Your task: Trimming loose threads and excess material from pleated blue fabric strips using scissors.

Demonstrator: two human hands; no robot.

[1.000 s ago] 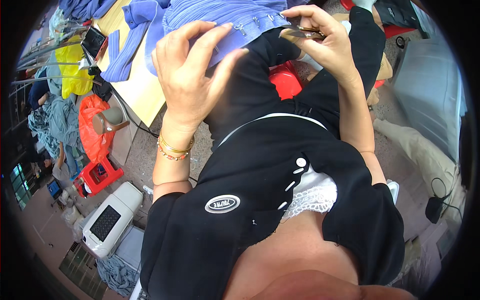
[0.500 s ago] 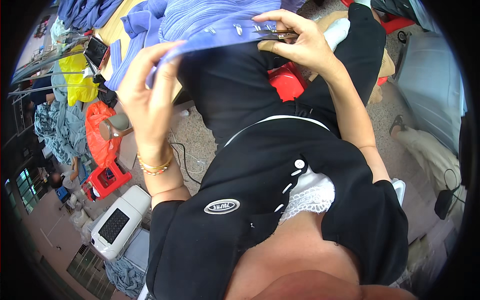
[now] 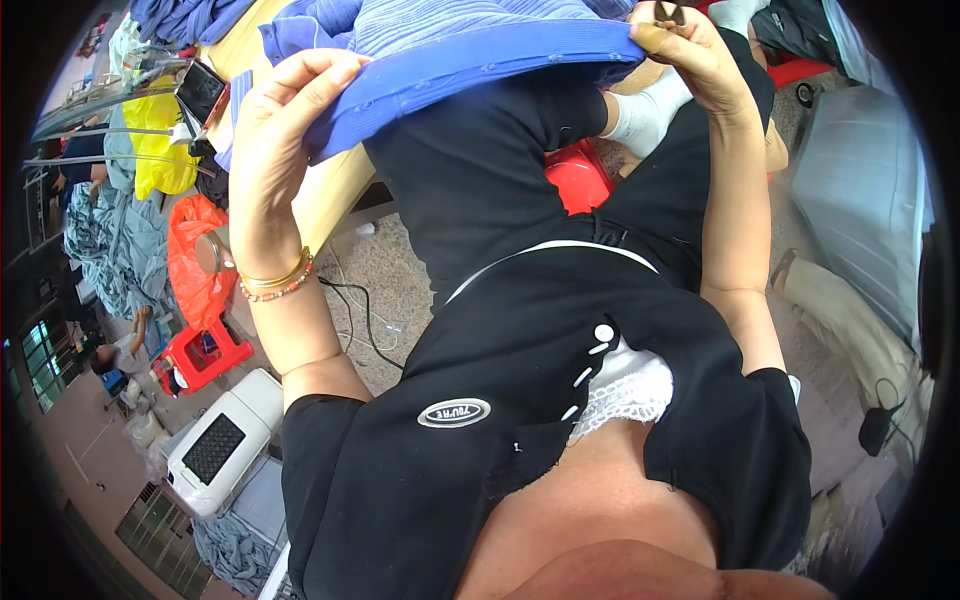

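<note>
A blue-violet ribbed garment (image 3: pixel 430 25) lies ahead of me, its flat band (image 3: pixel 480 70) stretched sideways between my hands above my lap. Small stitched marks, perhaps buttonholes, run along the band. My left hand (image 3: pixel 270 140) pinches the band's left end between thumb and fingers. At the band's right end my right hand (image 3: pixel 705 70) is closed, its thumb in a tan cover pressing the cloth. Dark metal tips of small thread snips (image 3: pixel 668 14) stick up from this same hand. The rest of the snips is hidden in the hand.
A pale wooden tabletop (image 3: pixel 325 195) supports the garment. A red stool (image 3: pixel 580 180) stands below my legs. At left are a yellow bag (image 3: pixel 160 145), an orange-red bag (image 3: pixel 195 265), another red stool (image 3: pixel 210 355) and a white machine (image 3: pixel 225 440). Another person's leg (image 3: pixel 850 310) shows at right.
My right hand has moved right and up, taking the snips' blades away from the band's middle. My left hand has shifted left and up. The band is now wider and straighter.
</note>
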